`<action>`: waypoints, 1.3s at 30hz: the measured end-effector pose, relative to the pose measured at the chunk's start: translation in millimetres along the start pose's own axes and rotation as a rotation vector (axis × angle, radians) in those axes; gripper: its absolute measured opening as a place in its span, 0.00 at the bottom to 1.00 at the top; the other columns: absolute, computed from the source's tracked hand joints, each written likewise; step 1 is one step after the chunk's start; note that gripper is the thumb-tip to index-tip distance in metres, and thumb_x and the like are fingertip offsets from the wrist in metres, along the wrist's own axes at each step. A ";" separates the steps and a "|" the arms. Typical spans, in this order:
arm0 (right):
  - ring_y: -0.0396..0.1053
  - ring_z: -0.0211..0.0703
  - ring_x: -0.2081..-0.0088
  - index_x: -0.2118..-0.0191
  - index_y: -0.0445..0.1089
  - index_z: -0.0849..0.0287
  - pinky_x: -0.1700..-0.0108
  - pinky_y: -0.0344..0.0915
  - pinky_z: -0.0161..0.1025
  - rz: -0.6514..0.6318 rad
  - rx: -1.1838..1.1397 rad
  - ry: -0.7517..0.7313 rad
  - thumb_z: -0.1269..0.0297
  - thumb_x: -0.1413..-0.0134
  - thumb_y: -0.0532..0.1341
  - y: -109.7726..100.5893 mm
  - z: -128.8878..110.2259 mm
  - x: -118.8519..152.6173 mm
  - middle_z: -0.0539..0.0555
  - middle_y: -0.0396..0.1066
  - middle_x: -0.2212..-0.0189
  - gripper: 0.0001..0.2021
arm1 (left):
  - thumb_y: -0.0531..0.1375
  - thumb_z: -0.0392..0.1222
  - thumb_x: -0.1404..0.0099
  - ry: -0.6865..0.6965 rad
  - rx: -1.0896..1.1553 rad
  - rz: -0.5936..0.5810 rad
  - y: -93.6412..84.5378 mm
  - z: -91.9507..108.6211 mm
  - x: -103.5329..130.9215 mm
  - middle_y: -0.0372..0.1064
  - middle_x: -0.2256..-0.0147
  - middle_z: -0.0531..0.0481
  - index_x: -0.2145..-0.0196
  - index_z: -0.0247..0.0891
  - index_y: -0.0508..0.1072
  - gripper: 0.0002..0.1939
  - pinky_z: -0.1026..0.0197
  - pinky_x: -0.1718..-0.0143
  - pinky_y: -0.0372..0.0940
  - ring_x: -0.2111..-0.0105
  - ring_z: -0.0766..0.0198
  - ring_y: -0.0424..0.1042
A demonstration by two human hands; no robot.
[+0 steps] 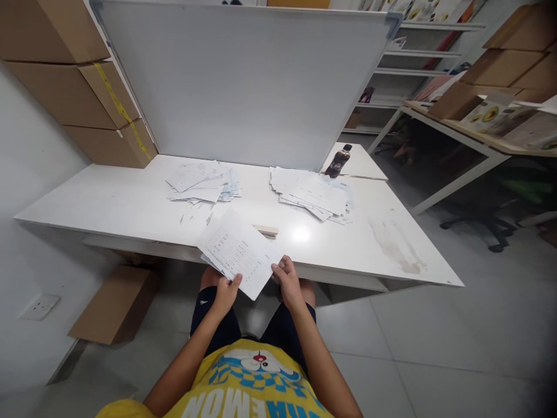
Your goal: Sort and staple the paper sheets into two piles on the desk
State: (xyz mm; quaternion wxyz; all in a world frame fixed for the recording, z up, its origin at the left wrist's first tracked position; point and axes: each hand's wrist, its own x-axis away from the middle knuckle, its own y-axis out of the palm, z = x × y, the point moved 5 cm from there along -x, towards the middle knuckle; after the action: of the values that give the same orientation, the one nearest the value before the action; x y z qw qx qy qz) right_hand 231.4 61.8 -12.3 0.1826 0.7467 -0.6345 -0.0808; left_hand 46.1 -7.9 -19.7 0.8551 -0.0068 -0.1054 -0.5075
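Printed paper sheets (239,252) are held tilted over the table's front edge, above my lap. My left hand (228,292) grips their near left edge, thumb on top and fingers hidden beneath. At the right corner, my right hand (287,278) pinches the paper between thumb and fingers. Just beyond the sheets lies a small beige, bar-like object (266,231), perhaps a stapler. Farther back on the table are two loose paper piles, a left pile (202,183) and a right pile (311,194).
A large whiteboard (248,81) stands across the back of the white table (117,203). Near its right end is a dark drink bottle (338,161). Cardboard boxes (87,87) are stacked at left, and another box (115,303) sits on the floor. Another table (456,130) is at right.
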 end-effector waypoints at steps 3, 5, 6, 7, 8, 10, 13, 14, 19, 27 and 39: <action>0.65 0.41 0.69 0.64 0.68 0.53 0.64 0.63 0.37 -0.022 0.008 -0.022 0.56 0.52 0.66 0.2 -0.2 -1.0 0.47 0.68 0.73 0.11 | 0.69 0.48 0.50 0.011 0.023 -0.013 -2.8 -3.5 -2.2 0.77 0.69 0.42 0.75 0.35 0.77 0.12 0.52 0.51 0.67 0.58 0.46 0.75; 0.66 0.43 0.67 0.63 0.69 0.53 0.63 0.63 0.38 -0.012 -0.009 -0.006 0.56 0.52 0.65 -1.3 0.8 -0.9 0.48 0.70 0.72 0.12 | 0.67 0.52 0.47 0.025 0.093 0.039 -7.2 -9.0 -6.0 0.77 0.68 0.43 0.72 0.35 0.77 0.16 0.54 0.51 0.67 0.56 0.48 0.74; 0.67 0.44 0.67 0.62 0.70 0.53 0.63 0.64 0.38 -0.002 -0.021 0.005 0.56 0.53 0.66 -2.7 1.5 -0.7 0.48 0.70 0.72 0.12 | 0.66 0.54 0.46 0.036 0.144 0.070 -9.4 -12.1 -8.2 0.77 0.67 0.43 0.70 0.35 0.77 0.18 0.55 0.51 0.67 0.56 0.49 0.74; 0.67 0.44 0.66 0.61 0.70 0.53 0.63 0.64 0.39 0.002 -0.031 0.018 0.57 0.53 0.66 -4.3 2.4 -0.4 0.48 0.71 0.72 0.12 | 0.66 0.56 0.46 0.047 0.196 0.093 -10.9 -15.2 -10.5 0.77 0.65 0.43 0.68 0.35 0.77 0.19 0.55 0.50 0.66 0.55 0.51 0.74; 0.68 0.45 0.66 0.61 0.70 0.53 0.63 0.64 0.39 0.004 -0.040 0.031 0.57 0.53 0.66 -6.2 3.5 -0.1 0.49 0.72 0.71 0.12 | 0.66 0.57 0.46 0.053 0.247 0.102 -11.5 -18.0 -12.9 0.77 0.64 0.43 0.66 0.34 0.77 0.21 0.56 0.50 0.66 0.55 0.52 0.74; 0.69 0.46 0.64 0.60 0.71 0.53 0.62 0.64 0.39 -0.001 -0.050 0.057 0.57 0.52 0.65 -10.5 5.9 0.2 0.50 0.74 0.68 0.13 | 0.67 0.57 0.47 0.046 0.339 0.094 -11.1 -21.9 -17.4 0.77 0.62 0.43 0.64 0.35 0.77 0.22 0.56 0.50 0.66 0.55 0.54 0.74; 0.70 0.49 0.60 0.56 0.72 0.54 0.60 0.64 0.41 -0.004 -0.067 0.097 0.59 0.54 0.65 -16.8 10.7 0.0 0.51 0.76 0.61 0.16 | 0.68 0.57 0.47 0.005 0.473 0.090 -9.6 -22.0 -22.3 0.76 0.57 0.43 0.60 0.36 0.76 0.24 0.55 0.48 0.65 0.51 0.53 0.73; 0.70 0.50 0.58 0.56 0.72 0.54 0.58 0.65 0.42 0.000 -0.075 0.107 0.60 0.55 0.65 -18.2 12.4 0.2 0.51 0.76 0.59 0.17 | 0.68 0.56 0.48 -0.011 0.497 0.106 -9.3 -20.8 -23.3 0.76 0.55 0.42 0.58 0.36 0.76 0.25 0.54 0.47 0.65 0.49 0.53 0.72; 0.67 0.54 0.47 0.51 0.70 0.51 0.49 0.65 0.47 0.001 -0.099 0.159 0.57 0.55 0.66 -13.7 21.5 5.0 0.52 0.73 0.49 0.22 | 0.71 0.48 0.49 -0.002 0.415 0.175 -3.5 -6.9 -23.4 0.75 0.54 0.42 0.57 0.38 0.75 0.23 0.53 0.47 0.66 0.47 0.50 0.71; 0.73 0.57 0.56 0.57 0.72 0.55 0.54 0.69 0.51 0.175 0.071 0.112 0.56 0.61 0.67 -60.3 -10.7 -4.1 0.54 0.78 0.60 0.21 | 0.67 0.53 0.48 0.081 0.158 0.198 -9.2 20.5 -30.1 0.73 0.73 0.51 0.65 0.37 0.74 0.19 0.68 0.79 0.62 0.77 0.68 0.70; 0.72 0.53 0.62 0.65 0.72 0.58 0.57 0.67 0.46 0.302 0.417 0.019 0.59 0.70 0.63 -175.9 -80.2 -71.1 0.53 0.77 0.67 0.19 | 0.55 0.49 0.33 0.521 -0.237 -0.225 45.3 116.9 6.8 0.77 0.64 0.46 0.57 0.39 0.75 0.15 0.59 0.63 0.71 0.66 0.62 0.75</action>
State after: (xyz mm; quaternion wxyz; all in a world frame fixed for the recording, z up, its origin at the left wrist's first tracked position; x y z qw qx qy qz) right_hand 408.3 167.5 -12.3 0.0406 0.6656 -0.7401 0.0873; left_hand 68.4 22.0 100.1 0.7850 0.0355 0.1771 -0.5925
